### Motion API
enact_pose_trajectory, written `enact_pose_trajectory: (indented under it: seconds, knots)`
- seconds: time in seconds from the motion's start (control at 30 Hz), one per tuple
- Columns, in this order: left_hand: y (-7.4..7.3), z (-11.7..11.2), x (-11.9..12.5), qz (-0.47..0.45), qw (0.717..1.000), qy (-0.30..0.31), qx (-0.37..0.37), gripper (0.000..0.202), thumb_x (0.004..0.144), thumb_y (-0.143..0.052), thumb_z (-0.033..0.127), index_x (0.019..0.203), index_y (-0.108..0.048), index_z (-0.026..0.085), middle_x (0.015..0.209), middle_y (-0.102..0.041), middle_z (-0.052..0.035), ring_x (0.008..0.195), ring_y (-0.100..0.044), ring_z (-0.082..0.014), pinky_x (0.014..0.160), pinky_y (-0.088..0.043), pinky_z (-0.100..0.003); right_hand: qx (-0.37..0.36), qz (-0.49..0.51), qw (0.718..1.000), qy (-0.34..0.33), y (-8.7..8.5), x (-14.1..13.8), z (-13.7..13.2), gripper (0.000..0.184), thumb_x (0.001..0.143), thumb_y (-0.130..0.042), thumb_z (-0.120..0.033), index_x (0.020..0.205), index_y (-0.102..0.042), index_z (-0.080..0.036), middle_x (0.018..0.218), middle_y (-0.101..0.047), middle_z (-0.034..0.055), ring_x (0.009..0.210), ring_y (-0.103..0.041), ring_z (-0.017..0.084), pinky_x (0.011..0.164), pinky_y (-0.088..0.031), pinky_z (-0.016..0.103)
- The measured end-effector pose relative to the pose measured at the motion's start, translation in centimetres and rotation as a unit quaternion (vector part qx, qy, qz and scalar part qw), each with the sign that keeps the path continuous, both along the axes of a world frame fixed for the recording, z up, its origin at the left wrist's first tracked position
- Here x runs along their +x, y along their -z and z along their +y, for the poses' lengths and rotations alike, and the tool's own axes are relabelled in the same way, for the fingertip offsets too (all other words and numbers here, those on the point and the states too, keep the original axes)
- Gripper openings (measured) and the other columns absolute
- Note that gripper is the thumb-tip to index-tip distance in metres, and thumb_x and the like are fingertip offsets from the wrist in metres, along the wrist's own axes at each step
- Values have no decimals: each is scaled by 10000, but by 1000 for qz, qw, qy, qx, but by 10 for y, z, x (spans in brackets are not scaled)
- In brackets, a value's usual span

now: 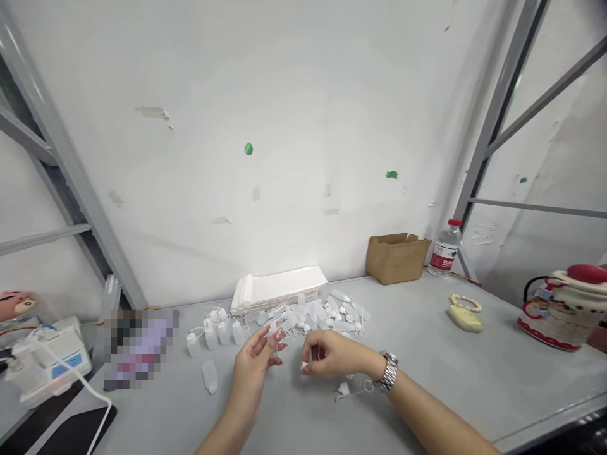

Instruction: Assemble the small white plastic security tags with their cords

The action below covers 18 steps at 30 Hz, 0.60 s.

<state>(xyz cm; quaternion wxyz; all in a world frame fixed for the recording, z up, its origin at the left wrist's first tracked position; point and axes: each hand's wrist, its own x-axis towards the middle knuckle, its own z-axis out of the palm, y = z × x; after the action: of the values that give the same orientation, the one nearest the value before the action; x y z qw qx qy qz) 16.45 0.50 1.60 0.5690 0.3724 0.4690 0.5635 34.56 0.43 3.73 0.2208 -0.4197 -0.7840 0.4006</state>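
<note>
My left hand (pixel 253 366) is raised over the grey table (pixel 427 354), fingers curled round a small clear plastic bottle (pixel 274 333). My right hand (pixel 329 355), with a metal watch (pixel 387 371) on its wrist, pinches a tiny white cap (pixel 304 365) close beside the left hand. Behind both hands lies a heap of several small clear bottles (pixel 327 313). A few bottles stand upright in a row (pixel 213 332) to the left, and one lies flat (pixel 209 376). A loose cap with a tether (pixel 348 390) lies under the right wrist.
A stack of white paper bags (pixel 277 287) lies by the wall. A brown cardboard box (pixel 396 258) and a water bottle (pixel 444 248) stand at the back right. A red-and-white kettle (pixel 564 306) is at the right, a yellow toy (pixel 465 314) near it, a white device (pixel 45 360) at the left.
</note>
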Motion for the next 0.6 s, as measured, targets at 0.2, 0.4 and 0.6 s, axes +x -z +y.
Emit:
enact_pose_trajectory:
  seconds: [0.2,0.4,0.6]
  knots:
    - [-2,0,1,28,999,19,2,580,546,-735,387,1016,-539,110,868,-676,-108,721,-629,-201,515,-465,-260,-134,172,976,-4,-8,11,6,252,685,-652,-371,746,-564,-143,614,-626,2,483,-515,75,505,-399,207]
    - [-2,0,5,97,993,29,58,458,490,-745,366,872,-650,131,785,-684,-75,748,-615,-223,462,-449,-237,-108,268,956,43,-13,13,9,281,659,-679,-381,746,-576,-135,589,-634,3,489,-520,77,500,-389,209]
    - [-1,-5,7,151,981,66,98,350,536,-724,330,855,-706,186,945,-674,-73,847,-569,-230,484,-465,-221,-74,270,956,90,-14,7,7,303,631,-694,-402,729,-592,-134,578,-624,-3,510,-528,86,507,-389,218]
